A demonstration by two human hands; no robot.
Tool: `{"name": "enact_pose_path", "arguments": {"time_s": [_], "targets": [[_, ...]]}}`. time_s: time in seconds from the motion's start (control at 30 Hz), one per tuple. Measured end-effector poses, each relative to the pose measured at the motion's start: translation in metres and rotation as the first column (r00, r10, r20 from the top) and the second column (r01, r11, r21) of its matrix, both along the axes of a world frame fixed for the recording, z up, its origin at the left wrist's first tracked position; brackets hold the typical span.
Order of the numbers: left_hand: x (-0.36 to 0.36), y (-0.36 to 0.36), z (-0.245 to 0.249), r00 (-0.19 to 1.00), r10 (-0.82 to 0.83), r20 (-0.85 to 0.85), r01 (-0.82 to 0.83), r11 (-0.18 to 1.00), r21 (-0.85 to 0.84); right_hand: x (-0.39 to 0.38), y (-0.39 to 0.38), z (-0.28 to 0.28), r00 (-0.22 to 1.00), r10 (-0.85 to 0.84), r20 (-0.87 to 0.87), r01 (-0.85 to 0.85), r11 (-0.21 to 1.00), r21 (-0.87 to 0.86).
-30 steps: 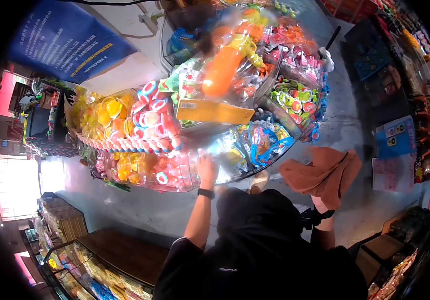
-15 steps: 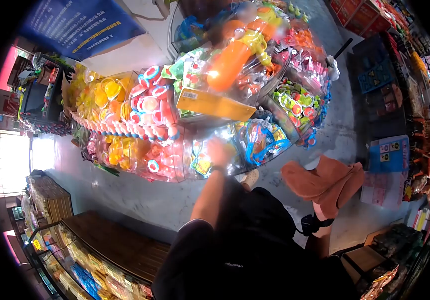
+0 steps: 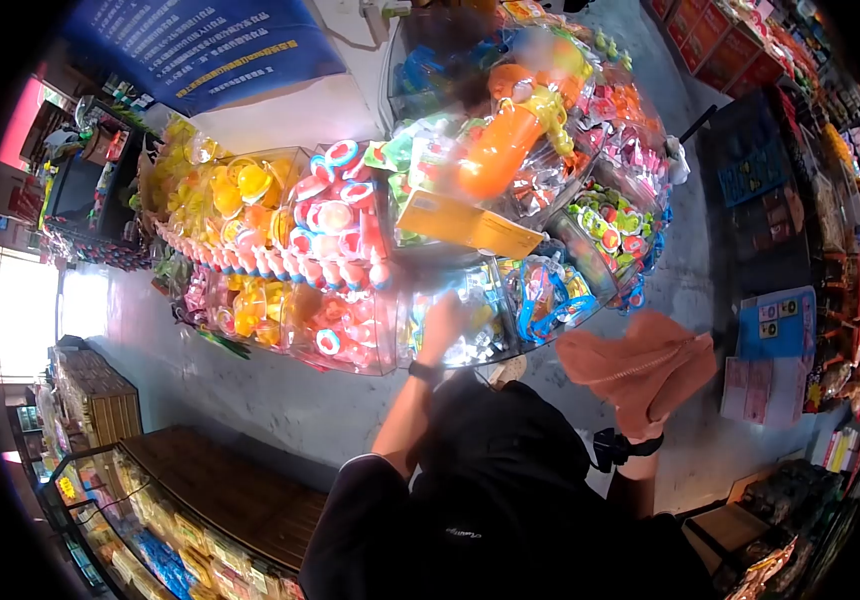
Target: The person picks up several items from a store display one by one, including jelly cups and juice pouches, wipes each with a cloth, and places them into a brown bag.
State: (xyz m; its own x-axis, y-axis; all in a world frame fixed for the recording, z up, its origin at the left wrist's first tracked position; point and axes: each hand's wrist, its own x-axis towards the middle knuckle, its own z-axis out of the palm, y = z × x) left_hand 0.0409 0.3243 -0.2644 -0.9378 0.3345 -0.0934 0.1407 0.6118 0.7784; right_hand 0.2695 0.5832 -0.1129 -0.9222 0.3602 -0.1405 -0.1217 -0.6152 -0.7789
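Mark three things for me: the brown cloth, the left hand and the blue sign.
Brown cloth (image 3: 635, 362): head view, middle of its folded spread.
Left hand (image 3: 441, 325): head view, middle of the hand, slightly blurred.
Blue sign (image 3: 205, 52): head view, its printed face.

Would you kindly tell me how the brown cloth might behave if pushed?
The brown cloth would probably flop and crease, given its loose folds. It seems fairly light, since the right hand alone supports it.

One brown cloth, two dark wristbands, one blue sign, one flat orange-yellow panel.
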Motion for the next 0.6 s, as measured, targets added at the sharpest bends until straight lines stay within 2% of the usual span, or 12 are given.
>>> {"name": "enact_pose_path", "arguments": {"time_s": [0.03,0.07,0.13,0.2,0.23,0.27,0.33,0.37,0.4,0.47,0.57,0.6], "targets": [[0.002,-0.007,0.015,1.0,-0.023,0.012,0.021,0.991,0.135,-0.004,-0.006,0.003,0.999,0.034,0.009,-0.034,0.999,0.006],[0.007,-0.011,0.029,0.997,-0.025,0.079,0.009,0.98,0.198,-0.01,-0.013,0.004,0.997,0.07,0.018,-0.07,0.997,0.014],[0.016,-0.016,0.108,0.976,-0.044,0.211,-0.026,0.948,0.317,-0.022,-0.029,0.007,0.988,0.147,0.042,-0.148,0.989,0.026],[0.036,-0.021,0.13,0.963,-0.058,0.265,-0.094,0.845,0.526,-0.034,-0.051,0.009,0.987,0.153,0.056,-0.153,0.988,-0.004],[0.047,-0.021,0.145,0.955,-0.068,0.289,-0.131,0.775,0.618,-0.041,-0.065,0.01,0.994,0.093,0.059,-0.088,0.993,-0.073],[0.057,-0.017,0.184,0.916,-0.111,0.386,-0.22,0.667,0.712,-0.046,-0.076,0.01,0.99,0.141,0.028,-0.143,0.988,0.061],[0.073,-0.016,0.209,0.953,-0.1,0.287,-0.158,0.643,0.75,-0.053,-0.097,0.008,0.968,0.251,-0.012,-0.233,0.917,0.325],[0.076,-0.022,0.211,0.968,-0.125,0.219,-0.061,0.728,0.683,-0.057,-0.106,0.011,0.968,0.236,0.087,-0.25,0.872,0.421],[0.079,-0.027,0.213,0.975,-0.158,0.157,0.033,0.799,0.6,-0.072,-0.122,0.044,0.949,0.285,0.133,-0.314,0.839,0.444],[0.082,-0.029,0.223,0.973,-0.19,0.13,0.044,0.708,0.705,-0.073,-0.126,0.03,0.956,0.279,0.09,-0.257,0.655,0.711],[0.08,-0.04,0.212,0.945,-0.289,0.151,0.089,0.674,0.733,-0.068,-0.138,0.015,0.962,0.246,0.121,-0.273,0.903,0.331],[0.079,-0.045,0.206,0.926,-0.337,0.169,0.105,0.66,0.744,-0.069,-0.14,0.014,0.961,0.25,0.116,-0.275,0.902,0.333]]}}
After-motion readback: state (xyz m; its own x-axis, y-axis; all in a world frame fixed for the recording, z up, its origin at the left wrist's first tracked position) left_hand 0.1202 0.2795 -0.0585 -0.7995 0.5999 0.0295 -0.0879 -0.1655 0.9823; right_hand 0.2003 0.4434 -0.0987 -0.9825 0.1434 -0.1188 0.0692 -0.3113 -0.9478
